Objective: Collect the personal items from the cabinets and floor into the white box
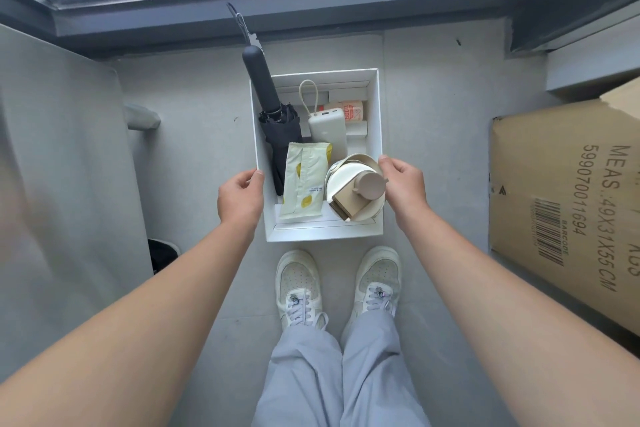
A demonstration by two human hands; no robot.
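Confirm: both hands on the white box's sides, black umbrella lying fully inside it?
Not fully. In the head view the black umbrella sticks out over the far rim of the white box. The left hand and right hand do hold its sides.

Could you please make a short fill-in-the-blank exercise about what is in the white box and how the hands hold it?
1. The black umbrella lies along the ____ side of the white box.
2. The left hand and right hand hold the box by its two ____.
3. The wipes pack is pale yellow-green with ____ spots.
4. The brown carton stands to the person's ____.

Missing words: left; sides; yellow; right
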